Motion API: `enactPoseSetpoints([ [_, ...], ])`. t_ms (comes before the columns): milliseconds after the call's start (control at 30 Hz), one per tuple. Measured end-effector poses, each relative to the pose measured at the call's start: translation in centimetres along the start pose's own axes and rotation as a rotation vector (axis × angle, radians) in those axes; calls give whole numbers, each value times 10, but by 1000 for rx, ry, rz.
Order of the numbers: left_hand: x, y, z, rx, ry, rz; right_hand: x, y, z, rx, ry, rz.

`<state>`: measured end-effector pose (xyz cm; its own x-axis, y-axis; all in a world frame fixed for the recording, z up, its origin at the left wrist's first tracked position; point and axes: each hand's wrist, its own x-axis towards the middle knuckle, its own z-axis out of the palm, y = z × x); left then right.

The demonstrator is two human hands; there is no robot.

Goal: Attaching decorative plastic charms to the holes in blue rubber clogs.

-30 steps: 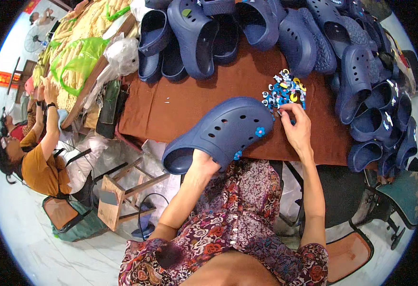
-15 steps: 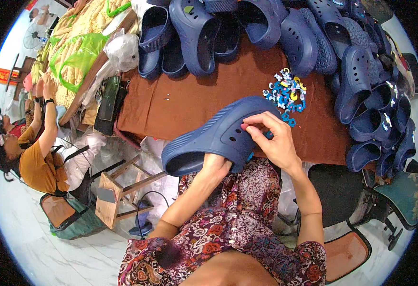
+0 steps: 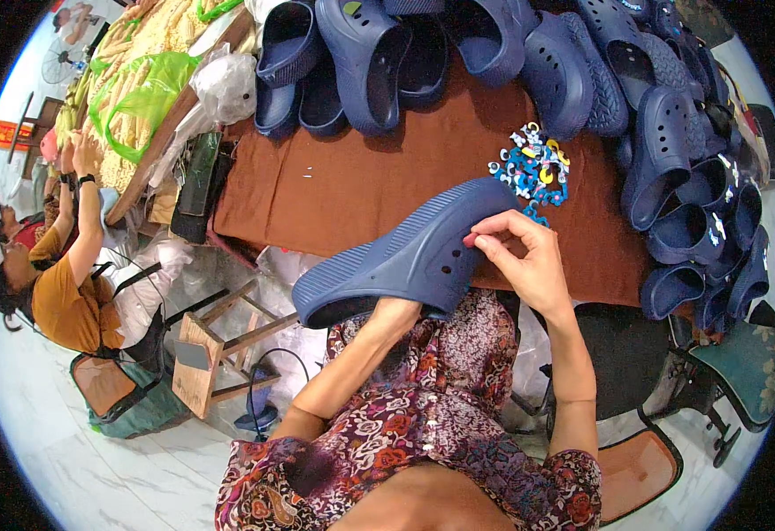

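A navy clog (image 3: 387,257) with side holes is held tilted over the table's near edge. My left hand (image 3: 398,315) reaches into its opening and bears it up, the fingers hidden inside. My right hand (image 3: 524,251) is at the holed front of the clog, thumb and forefinger pinched together. A small red spot shows at those fingertips; whether it is a nail or a small piece I cannot tell. Just beyond the clog lies a pile of small blue, white and yellow shoe charms (image 3: 533,168).
Many navy clogs (image 3: 557,75) line the back and right of the brown-covered table (image 3: 317,199). At left, another person (image 3: 73,292) works by a heap of corn (image 3: 140,97) with a green bag (image 3: 153,97). A wooden stool (image 3: 197,363) and chairs (image 3: 617,380) stand nearby.
The clog has turned slightly in my left hand and shifted a little left. My right hand has moved slightly right, and more of the side holes show.
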<state>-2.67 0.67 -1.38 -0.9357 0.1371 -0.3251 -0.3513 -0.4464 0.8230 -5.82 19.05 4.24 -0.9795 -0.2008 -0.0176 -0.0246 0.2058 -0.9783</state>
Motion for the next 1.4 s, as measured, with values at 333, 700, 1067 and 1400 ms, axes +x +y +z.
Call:
enactPoseSetpoints([
  [333, -4, -9, -2, 159, -72, 38, 1, -8, -8, -48, -56, 66],
  [700, 2, 9, 10, -248, -2, -135, 0, 10, 13, -58, 170, -12],
  [1067, 19, 10, -4, -473, -122, -281, 12, 8, 7, -511, 241, -158],
  [1400, 28, 6, -22, -613, -87, -344, 15, 31, -5, -391, 284, -30],
])
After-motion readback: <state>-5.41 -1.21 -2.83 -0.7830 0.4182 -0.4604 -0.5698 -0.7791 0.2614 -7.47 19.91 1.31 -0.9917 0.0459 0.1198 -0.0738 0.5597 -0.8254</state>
